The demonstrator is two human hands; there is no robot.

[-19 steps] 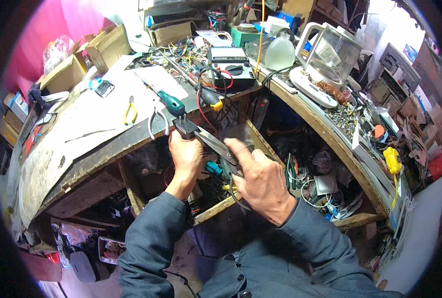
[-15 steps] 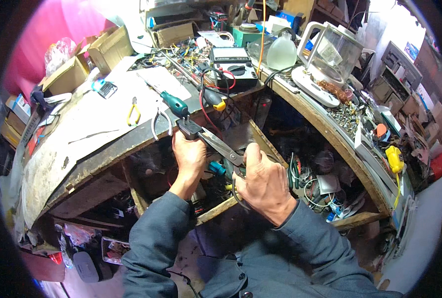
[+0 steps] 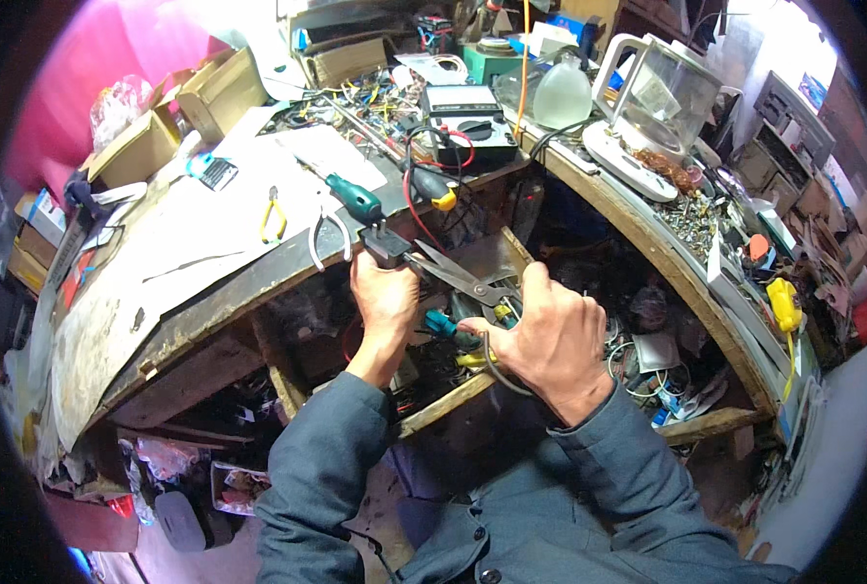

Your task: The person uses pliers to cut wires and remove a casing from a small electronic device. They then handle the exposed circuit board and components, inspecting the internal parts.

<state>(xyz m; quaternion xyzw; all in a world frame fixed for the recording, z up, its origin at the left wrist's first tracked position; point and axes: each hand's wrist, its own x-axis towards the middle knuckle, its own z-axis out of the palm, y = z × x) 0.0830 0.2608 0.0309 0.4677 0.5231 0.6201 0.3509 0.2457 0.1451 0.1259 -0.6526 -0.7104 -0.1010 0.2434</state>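
My left hand [image 3: 387, 304] is closed around a small black power adapter [image 3: 384, 244], its metal pins pointing up, at the bench's front edge. My right hand [image 3: 557, 343] grips the handles of metal scissors [image 3: 458, 276]. The scissor blades are spread apart, with their tips close to the adapter's right side; whether they touch it I cannot tell. One dark handle loop curves below my right hand. Just beyond the adapter lies a green-handled screwdriver [image 3: 353, 200]. White-handled pliers [image 3: 328, 240] and yellow-handled pliers [image 3: 273, 216] are to its left.
Below my hands, an open wooden drawer [image 3: 443, 409] holds tools and wires. A multimeter [image 3: 469, 125] with red and black leads stands behind. At right are a clear bottle [image 3: 563, 92], a glass kettle [image 3: 669, 97] and a yellow plug [image 3: 785, 304]. Cardboard boxes [image 3: 221, 94] stand at left.
The scissor blades have opened wider, and my right hand has shifted right with its fingers more spread around the handles. My left hand still holds the adapter. The whole view has shifted slightly.
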